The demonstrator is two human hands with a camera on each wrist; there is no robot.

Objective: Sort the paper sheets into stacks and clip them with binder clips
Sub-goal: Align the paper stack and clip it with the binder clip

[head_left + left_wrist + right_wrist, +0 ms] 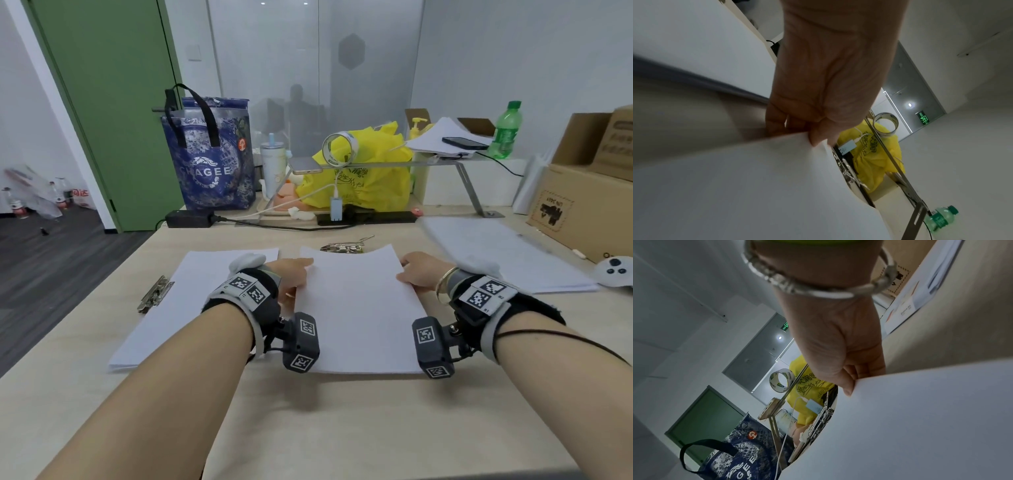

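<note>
Both hands on one stack of white sheets (359,308), centre of the table (308,428), near edge down on the tabletop, far edge bowed up. Left hand (291,277) pinches the stack's left edge, thumb on top and fingers curled under; the left wrist view shows the pinch clearly (818,100). Right hand (419,272) grips the right edge the same way, thumb over the sheet face, fingers behind (846,356). Paper count on the table: three lots. Held stack in the middle, a second stack (185,301) flat to its left, a third spread of sheets (496,253) to the right, blurred, sheet count unreadable. Clips: one metal clip (156,294) lying at the left stack's left edge, touching it or just beside, can't tell which; a small pile of metal clips (344,247) just beyond the held stack's far edge, number not resolvable. Background, one each: blue tote bag (209,161), yellow plastic bag (363,174), tape roll (339,149), green bottle (506,132), white controller (615,272) at the right edge. Two phones: one (306,165) on the metal shelf's left end, one (464,143) on papers at its right end. Cardboard boxes (589,192) stacked far right.
</note>
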